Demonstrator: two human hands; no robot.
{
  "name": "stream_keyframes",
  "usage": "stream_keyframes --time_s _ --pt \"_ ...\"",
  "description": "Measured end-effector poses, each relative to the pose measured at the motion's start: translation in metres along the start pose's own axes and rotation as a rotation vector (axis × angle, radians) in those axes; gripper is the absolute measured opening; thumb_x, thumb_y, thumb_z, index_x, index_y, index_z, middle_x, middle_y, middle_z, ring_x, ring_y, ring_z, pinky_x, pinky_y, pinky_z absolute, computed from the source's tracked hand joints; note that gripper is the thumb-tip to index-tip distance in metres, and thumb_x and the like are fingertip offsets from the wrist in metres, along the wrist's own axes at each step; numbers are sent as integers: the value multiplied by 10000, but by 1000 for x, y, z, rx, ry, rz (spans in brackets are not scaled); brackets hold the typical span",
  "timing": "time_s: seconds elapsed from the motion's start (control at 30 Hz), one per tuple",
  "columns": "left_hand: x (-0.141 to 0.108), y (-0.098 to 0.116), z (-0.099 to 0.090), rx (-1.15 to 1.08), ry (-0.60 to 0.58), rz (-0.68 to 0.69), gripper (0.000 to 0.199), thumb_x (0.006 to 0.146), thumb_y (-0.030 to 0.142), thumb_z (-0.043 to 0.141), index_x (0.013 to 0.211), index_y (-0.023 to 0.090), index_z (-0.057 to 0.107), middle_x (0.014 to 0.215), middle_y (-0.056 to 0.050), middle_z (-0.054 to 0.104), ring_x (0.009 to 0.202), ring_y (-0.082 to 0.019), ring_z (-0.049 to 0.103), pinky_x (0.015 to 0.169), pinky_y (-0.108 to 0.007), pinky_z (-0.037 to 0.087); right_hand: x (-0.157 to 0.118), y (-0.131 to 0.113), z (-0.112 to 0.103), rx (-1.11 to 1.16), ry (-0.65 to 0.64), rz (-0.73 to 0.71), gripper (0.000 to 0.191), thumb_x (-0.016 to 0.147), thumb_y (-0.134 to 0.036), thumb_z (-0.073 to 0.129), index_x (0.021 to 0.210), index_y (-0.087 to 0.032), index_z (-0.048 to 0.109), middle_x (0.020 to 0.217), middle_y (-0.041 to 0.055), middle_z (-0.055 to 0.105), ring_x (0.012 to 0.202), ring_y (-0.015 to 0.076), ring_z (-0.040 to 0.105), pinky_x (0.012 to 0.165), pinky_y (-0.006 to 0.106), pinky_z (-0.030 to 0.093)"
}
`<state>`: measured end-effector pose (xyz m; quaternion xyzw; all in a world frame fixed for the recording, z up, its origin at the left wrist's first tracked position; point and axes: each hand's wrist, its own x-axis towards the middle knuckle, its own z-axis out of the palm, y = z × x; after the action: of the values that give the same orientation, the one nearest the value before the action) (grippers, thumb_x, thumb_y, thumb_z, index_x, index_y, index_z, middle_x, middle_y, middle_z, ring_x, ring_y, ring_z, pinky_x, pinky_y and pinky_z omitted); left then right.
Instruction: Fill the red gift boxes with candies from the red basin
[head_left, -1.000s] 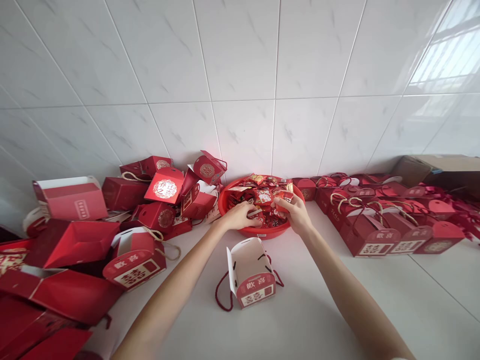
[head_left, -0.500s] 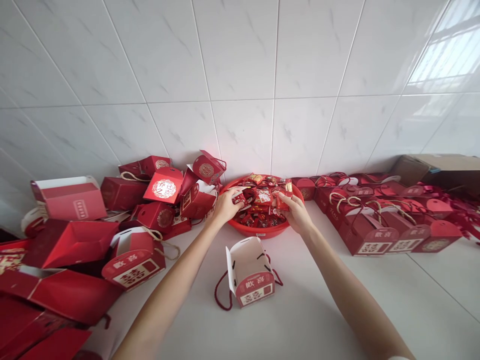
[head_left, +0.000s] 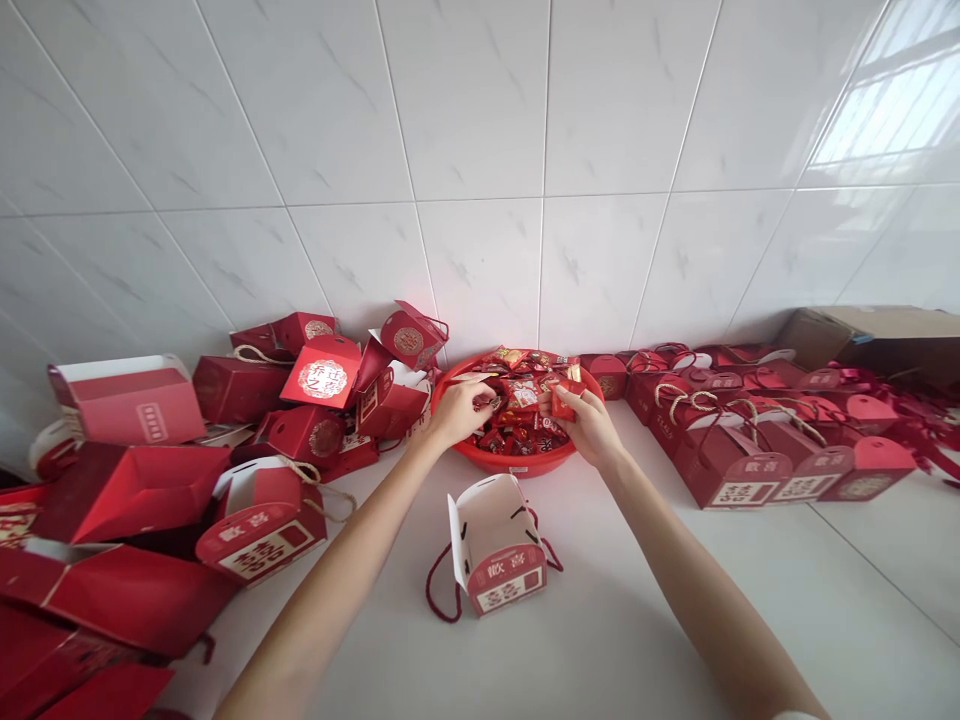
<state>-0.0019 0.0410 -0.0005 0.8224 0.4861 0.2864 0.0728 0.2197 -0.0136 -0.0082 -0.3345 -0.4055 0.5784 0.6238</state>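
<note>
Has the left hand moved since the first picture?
Yes: judged against the red basin, the left hand has shifted leftward and slightly farther back.

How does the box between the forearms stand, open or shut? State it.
Open: the box shows its white inside from above, with no flap closed over the top.

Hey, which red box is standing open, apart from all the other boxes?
The box right in front of the red bowl, white inside showing. The other boxes crowd into the left heap or the right rows.
</note>
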Motion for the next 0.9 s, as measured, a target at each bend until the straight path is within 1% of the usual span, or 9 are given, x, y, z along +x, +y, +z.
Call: stream_keyframes --time_s 0.07,0.13,0.23,0.3,0.4,0.53,0.7,0.8,0.9 --pt "2 5 7 -3 -89 43 293 718 172 752 1010 191 763 1125 -89 757 1074 -284 700 984 -374 537 0 1 0 -18 -3 -2 403 569 -537 901 745 -217 732 811 50 733 802 214 684 740 340 585" --pt "5 9 14 3 -149 67 443 638 166 817 1075 198 756 1234 -106 728 1159 -322 670 1009 -396 525 0 2 0 -28 -10 -7 409 565 -540 906 736 -213 729 803 47 732 800 210 689 740 340 586" --pt "10 11 22 21 -189 78 556 623 151 827 1168 213 732 1359 -127 664 1266 -360 608 1056 -441 494 1 3 -1 -20 -24 -20 382 586 -514 903 750 -216 731 813 46 736 806 203 694 745 331 584" --pt "12 12 25 30 -199 84 512 670 155 804 1174 212 731 1338 -131 677 1260 -358 613 1059 -454 490 1 3 -2 -11 -25 -21 358 599 -501 896 751 -217 738 819 48 740 803 202 693 739 322 584" --pt "12 12 22 32 -190 106 355 766 166 734 1119 196 752 1245 -125 727 1207 -334 650 1058 -452 490 1 2 -2 -7 -10 6 356 595 -507 893 741 -218 745 805 52 742 775 201 690 706 311 585" --pt "3 12 12 21 -139 140 271 887 208 608 1120 212 745 1219 -90 744 1200 -289 652 1082 -437 470 1 1 -2 -13 -10 16 356 607 -517 883 746 -219 746 820 63 753 794 219 705 721 329 595" --pt "-13 14 -5 -8 -24 134 377 1006 336 445 1277 194 664 1319 -108 692 1295 -279 591 1101 -451 461 2 1 -3 17 -22 18 356 629 -507 887 770 -212 748 858 69 764 888 236 727 811 357 609" --pt "-20 16 -11 -82 77 213 377 1015 353 455 1300 211 656 1343 -103 672 1316 -266 572 1127 -457 448 3 -1 -5 91 -63 57 355 612 -470 918 791 -217 744 968 66 775 1052 261 711 904 400 604" --pt "-23 19 -9 -135 171 303 316 994 285 510 1249 255 694 1293 -82 677 1260 -243 604 1117 -457 467 0 -5 -6 149 -164 105 336 656 -449 902 856 -224 753 1103 50 763 1180 272 656 978 460 585"
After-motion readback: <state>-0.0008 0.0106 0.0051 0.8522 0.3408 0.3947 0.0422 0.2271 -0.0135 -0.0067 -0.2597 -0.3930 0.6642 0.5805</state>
